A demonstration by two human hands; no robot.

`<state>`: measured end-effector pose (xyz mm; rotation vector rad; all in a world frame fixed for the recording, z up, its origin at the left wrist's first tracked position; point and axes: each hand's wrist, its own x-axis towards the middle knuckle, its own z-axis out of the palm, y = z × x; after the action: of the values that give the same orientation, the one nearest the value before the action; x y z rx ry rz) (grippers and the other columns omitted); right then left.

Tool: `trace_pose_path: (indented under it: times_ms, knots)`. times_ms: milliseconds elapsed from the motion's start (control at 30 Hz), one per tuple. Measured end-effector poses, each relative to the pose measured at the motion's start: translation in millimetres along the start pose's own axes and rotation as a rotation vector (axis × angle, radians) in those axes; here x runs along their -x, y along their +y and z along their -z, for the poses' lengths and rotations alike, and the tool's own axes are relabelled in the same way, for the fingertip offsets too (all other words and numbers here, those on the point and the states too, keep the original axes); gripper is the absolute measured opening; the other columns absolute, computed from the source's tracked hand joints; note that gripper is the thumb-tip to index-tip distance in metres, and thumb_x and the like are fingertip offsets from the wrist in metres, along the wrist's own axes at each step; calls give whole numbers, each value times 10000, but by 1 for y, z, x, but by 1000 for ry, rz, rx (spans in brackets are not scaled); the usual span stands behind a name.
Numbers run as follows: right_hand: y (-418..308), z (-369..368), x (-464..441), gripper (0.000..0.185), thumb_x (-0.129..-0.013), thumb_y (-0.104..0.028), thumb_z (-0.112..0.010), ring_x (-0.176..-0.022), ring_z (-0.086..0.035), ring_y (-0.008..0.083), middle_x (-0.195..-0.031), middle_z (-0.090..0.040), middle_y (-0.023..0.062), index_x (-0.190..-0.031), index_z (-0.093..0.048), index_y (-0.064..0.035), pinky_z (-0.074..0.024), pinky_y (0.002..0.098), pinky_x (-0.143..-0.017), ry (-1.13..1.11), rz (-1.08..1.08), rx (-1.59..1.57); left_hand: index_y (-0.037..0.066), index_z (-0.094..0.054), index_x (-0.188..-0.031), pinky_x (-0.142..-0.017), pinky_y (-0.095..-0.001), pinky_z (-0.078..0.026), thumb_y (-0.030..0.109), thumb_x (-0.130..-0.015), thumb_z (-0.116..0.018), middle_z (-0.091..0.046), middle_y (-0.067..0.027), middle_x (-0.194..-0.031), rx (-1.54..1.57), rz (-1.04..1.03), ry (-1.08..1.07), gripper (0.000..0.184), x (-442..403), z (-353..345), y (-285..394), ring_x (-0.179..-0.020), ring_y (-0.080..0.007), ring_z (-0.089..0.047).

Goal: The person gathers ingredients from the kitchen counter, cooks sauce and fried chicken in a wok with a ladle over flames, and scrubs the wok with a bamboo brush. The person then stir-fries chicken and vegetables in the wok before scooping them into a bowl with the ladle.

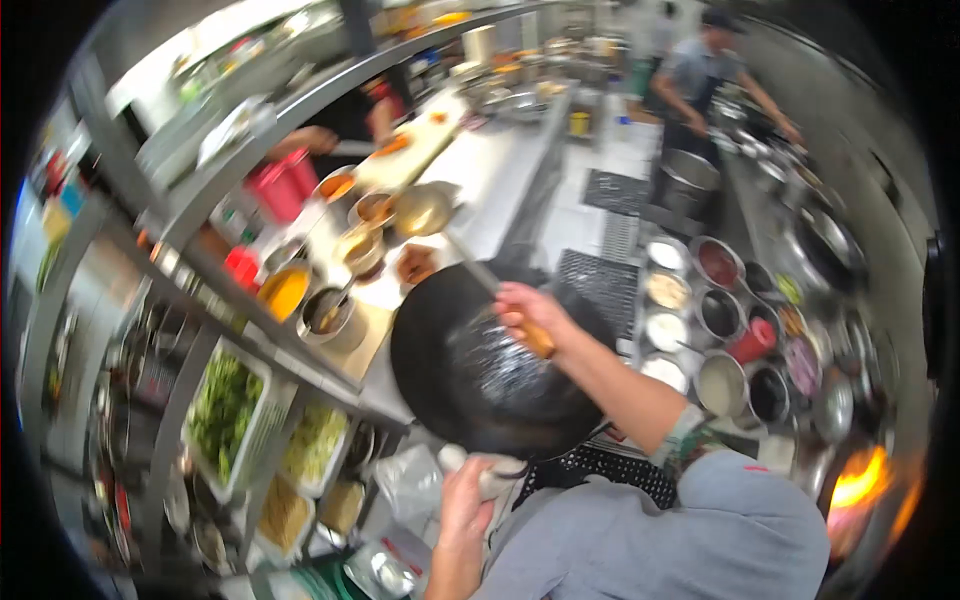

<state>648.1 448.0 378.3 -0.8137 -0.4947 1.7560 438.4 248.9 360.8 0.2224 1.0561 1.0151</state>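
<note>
My right hand (pixel 530 312) is closed round the wooden handle of a long ladle (pixel 476 268). The ladle's round bowl reaches over the counter, beside small pots of food. Below that arm is a large black wok (pixel 450 370), tilted, with a wet shine inside. My left hand (pixel 466 505) grips a pale cloth (pixel 490 474) at the wok's near edge; the wok handle under the cloth is hidden. Near the ladle bowl stand a pot of brown food (pixel 374 208) and a bowl of reddish-brown food (pixel 416 264).
A metal shelf frame (pixel 290 100) crosses the left side. Trays of chopped greens (pixel 228 415) sit lower left. Seasoning containers (pixel 668 290) line the right, where a flame (pixel 858 480) burns. A co-worker (pixel 705 75) stands at the far stoves; another person's hand (pixel 312 140) is across the counter.
</note>
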Motion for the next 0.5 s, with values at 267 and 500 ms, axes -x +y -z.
trace_pose_path:
  times_ms: [267,500]
  knots:
    - [-11,49,187,372,-999,-119,-435,-573,-529,75,-903,-531,62,-1370,-416,-144,-473,242,-418,-551,149,-540,-61,-535,-1074,-718,-369,-539,-2,-781,-547,-603,-117,-915,-194,-328,-70,300,81,-31,11,-799,-236,-633]
    - [-83,33,402,691,-941,-216,-592,-524,-503,77,-935,-502,77,-1508,-215,-96,-455,218,-377,-19,685,-86,-6,-520,-1003,-697,-354,-526,-2,-796,-550,-596,-91,-854,-394,-274,-468,209,75,-92,-29,-751,-212,-619]
